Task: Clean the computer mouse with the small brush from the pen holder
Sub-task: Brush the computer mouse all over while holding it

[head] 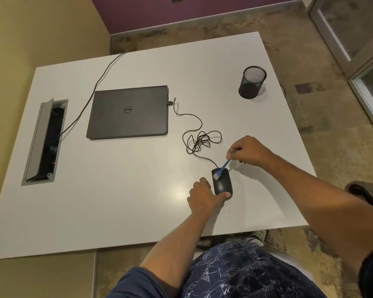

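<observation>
Laptop [127, 111] lid logo: "DELL"

left hand [205, 195] steadies the black mouse [221, 184] on the white counter [116, 190]; right hand [249, 150] holds a blue brush [222, 168] (bristles on the mouse's front), pen holder [252, 82] well apart.

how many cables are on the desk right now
2. The mouse cable runs coiled from the laptop's right side to the mouse. A second cable runs from the floor box past the laptop's left, off the desk's far edge.

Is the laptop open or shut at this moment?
Shut. The laptop lies flat on the table, lid down with its logo facing up; no screen or keyboard shows.
</observation>
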`<state>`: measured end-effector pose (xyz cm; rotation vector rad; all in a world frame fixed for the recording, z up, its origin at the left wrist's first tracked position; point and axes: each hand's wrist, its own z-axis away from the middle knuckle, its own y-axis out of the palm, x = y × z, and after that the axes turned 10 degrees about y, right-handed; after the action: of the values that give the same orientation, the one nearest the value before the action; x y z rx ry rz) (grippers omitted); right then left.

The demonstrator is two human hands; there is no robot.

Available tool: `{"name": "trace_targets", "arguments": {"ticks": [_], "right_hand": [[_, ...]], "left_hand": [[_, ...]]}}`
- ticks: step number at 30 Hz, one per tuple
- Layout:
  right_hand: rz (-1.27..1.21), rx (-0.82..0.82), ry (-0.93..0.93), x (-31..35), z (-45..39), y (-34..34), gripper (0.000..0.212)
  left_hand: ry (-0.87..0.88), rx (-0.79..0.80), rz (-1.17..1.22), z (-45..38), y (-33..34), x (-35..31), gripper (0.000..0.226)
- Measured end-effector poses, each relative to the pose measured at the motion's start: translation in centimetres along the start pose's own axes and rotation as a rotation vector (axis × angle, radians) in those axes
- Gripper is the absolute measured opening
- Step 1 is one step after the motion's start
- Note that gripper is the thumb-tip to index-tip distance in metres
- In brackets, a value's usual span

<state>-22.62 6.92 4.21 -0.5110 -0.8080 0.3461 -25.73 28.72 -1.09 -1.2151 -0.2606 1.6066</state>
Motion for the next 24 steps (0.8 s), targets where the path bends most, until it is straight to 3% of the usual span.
{"name": "trace_targets", "arguments": {"ticks": [5, 17, 22, 24], "right_hand": [[0.159, 0.173, 0.022, -1.3, 0.7, 0.2, 0.017], [0.136, -0.162, -0.014, -1.1, -1.0, -1.1, 0.019], [0.109, 0.040, 0.005, -2.1, 0.4, -0.5, 0.013], [0.117, 0.031, 0.030, -2.8, 0.6, -0.1, 0.017]], "left_hand": [[0.004, 0.007, -0.013, -0.1, 0.0, 0.0, 0.076], [0.013, 0.009, -0.005, 0.0, -0.1, 0.0, 0.074], [0.016, 0.006, 0.000, 0.0, -0.1, 0.1, 0.074], [0.013, 0.006, 0.007, 0.0, -0.1, 0.1, 0.075]]}}
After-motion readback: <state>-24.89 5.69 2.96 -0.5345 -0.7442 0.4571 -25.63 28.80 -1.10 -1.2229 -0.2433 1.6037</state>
